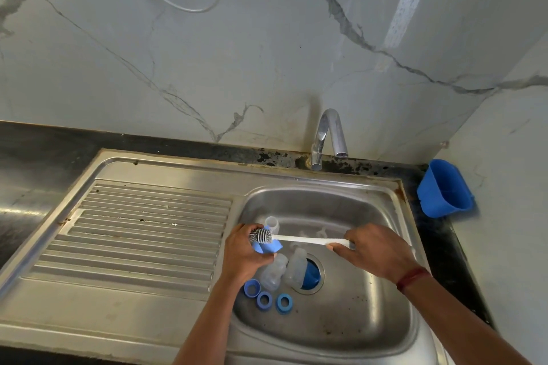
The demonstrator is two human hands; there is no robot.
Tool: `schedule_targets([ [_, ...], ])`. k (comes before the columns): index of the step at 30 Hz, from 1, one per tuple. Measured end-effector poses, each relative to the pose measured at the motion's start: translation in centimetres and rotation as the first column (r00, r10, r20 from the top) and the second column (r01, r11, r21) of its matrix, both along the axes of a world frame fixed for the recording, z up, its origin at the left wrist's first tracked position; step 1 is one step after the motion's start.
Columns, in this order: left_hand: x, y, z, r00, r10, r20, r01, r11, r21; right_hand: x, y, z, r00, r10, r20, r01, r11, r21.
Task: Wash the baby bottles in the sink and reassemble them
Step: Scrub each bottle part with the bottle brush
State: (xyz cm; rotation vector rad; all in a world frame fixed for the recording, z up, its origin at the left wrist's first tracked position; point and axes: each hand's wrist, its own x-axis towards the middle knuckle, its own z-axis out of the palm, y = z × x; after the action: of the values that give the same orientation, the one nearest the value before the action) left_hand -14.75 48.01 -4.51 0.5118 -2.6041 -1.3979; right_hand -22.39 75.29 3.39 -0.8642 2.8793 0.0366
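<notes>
Head camera: my left hand (246, 249) grips a blue cap (269, 248) by the sink's (355, 320) left edge. My right hand (376, 252) pinches the brush (296, 238), its bristles on the cap.

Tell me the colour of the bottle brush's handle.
The handle is white, clearest in the head view.

I find nothing I can read from here: no lettering, brand, number or sign shows on any surface in my view. Any marks on the clear baby bottles (274, 275) in the sink (355, 320) are too small and blurred to tell.
</notes>
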Motion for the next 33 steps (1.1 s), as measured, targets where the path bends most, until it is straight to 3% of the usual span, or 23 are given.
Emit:
schedule_targets([
  [4, -0.1, -1.1, -0.4, 0.991, 0.13, 0.024, -0.132, 0.989, 0.074, 0.5, 1.2, -0.6, 0.998, -0.043, 0.042, 0.044, 0.998, -0.036],
  [13, -0.3, 0.6, 0.1, 0.995, 0.101, -0.009, -0.098, 0.982, 0.16, 1.0, 1.0, -1.8, 0.986, -0.135, 0.093, 0.147, 0.981, -0.126],
  [21, -0.7, -1.0, 0.6, 0.99, 0.137, -0.021, -0.134, 0.986, 0.1, 2.4, 2.3, -3.8, 0.921, -0.202, 0.333, 0.317, 0.886, -0.338],
  [26, -0.8, 0.1, 0.8, 0.99, 0.131, -0.059, -0.124, 0.986, 0.109, 2.4, 1.3, -4.4, 0.924, -0.21, 0.319, 0.325, 0.872, -0.366],
  [33, -0.4, -0.1, 0.7, 0.978, 0.2, -0.056, -0.185, 0.961, 0.207, 3.3, 0.9, -5.0, 0.877, -0.232, 0.42, 0.412, 0.813, -0.411],
])
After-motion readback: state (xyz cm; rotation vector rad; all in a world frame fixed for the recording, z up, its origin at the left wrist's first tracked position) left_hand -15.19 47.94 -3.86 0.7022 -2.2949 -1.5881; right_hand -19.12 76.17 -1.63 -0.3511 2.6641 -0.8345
